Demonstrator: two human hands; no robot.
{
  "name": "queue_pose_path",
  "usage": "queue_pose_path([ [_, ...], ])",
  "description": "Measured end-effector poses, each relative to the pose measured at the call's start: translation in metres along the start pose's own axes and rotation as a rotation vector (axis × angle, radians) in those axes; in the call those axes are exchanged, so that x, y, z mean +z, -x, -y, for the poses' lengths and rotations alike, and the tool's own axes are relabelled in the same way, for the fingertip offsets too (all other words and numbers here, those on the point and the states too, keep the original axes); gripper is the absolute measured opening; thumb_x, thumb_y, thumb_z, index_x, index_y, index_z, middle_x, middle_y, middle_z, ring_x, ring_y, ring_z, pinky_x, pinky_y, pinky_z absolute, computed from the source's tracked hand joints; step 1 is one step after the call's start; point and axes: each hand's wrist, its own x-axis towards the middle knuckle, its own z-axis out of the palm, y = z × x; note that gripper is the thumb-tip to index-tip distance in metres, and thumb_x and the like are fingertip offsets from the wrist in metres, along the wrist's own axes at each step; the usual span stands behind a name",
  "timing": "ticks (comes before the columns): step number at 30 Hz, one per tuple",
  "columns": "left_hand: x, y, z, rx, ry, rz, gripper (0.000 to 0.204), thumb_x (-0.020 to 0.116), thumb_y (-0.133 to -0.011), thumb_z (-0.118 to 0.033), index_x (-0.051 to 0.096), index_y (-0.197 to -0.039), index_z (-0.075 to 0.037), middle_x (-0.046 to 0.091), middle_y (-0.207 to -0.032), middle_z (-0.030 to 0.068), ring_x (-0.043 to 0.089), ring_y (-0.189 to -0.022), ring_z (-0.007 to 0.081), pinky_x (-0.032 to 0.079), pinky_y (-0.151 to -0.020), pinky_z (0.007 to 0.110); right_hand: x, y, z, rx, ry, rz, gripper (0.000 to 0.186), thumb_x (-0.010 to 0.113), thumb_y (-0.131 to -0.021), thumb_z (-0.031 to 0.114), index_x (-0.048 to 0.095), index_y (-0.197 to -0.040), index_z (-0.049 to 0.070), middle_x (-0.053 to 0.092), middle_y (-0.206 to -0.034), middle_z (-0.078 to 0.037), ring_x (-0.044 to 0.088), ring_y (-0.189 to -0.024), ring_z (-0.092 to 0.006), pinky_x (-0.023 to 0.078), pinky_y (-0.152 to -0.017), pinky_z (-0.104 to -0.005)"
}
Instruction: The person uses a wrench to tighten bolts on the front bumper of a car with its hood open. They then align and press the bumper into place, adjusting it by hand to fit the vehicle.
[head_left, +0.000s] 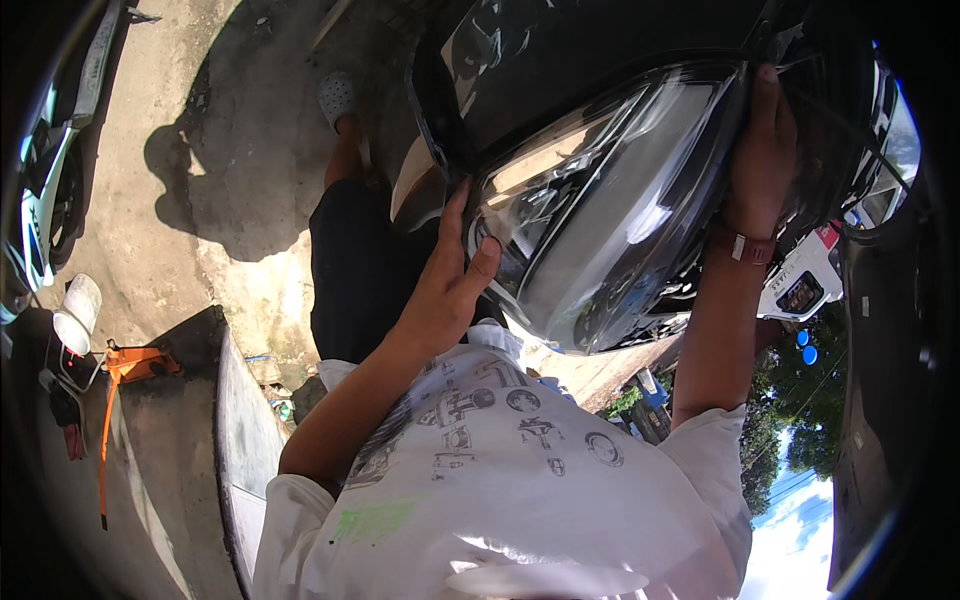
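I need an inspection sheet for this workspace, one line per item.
Surface: pale ground, part sunlit, part shadowed.
Job's things: clear-lensed headlight against black bodywork; whether it is fastened, cannot tell.
Clutter: orange jack and white container at picture left.
Grippers: bare left hand at the headlight's left edge, thumb and index finger apart; bare right hand at its right edge; full grip hidden on both.
Cables: thin dark strand right of the right hand; whether a cable, cannot tell.
Surroundings: part of a motorcycle at far left; trees at lower right.
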Motion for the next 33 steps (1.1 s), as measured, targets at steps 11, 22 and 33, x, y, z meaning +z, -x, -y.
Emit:
queue_pose_path([
  [11,0.008,-0.036,-0.013,-0.165,0.266,-0.083,0.092,0.034,-0.112,-0.067,0.013,-0.171,0.000,0.021,-0.176,0.0134,0.020,-0.163,0.0236,0.015,-0.132,0.037,-0.006,0.000,-0.008,-0.082,-0.244,0.115,0.068,0.061,-0.107,0.054,0.062,-0.141,-0.005,0.071,-0.128,-0.024,0.068,-0.120,-0.0303,0.049,-0.105,-0.0380],
  [22,0.012,-0.032,-0.035,-0.209,-0.128,-0.063,0.095,0.031,-0.111,-0.068,0.026,-0.164,0.010,0.032,-0.171,0.0253,0.027,-0.161,0.0325,0.018,-0.131,0.038,-0.001,-0.004,-0.008,-0.220,-0.263,0.041,0.058,0.063,-0.107,0.048,0.068,-0.122,-0.008,0.073,-0.103,-0.030,0.073,-0.099,-0.0380,0.053,-0.093,-0.0404],
  [33,-0.011,-0.034,-0.039,-0.322,0.049,-0.013,0.099,0.028,-0.108,-0.075,0.015,-0.170,0.001,0.026,-0.174,0.0210,0.025,-0.162,0.0302,0.016,-0.131,0.043,0.002,-0.009,-0.009,-0.263,-0.267,0.006,0.058,0.065,-0.106,0.048,0.071,-0.122,-0.008,0.076,-0.103,-0.028,0.074,-0.099,-0.0334,0.054,-0.092,-0.0389],
])
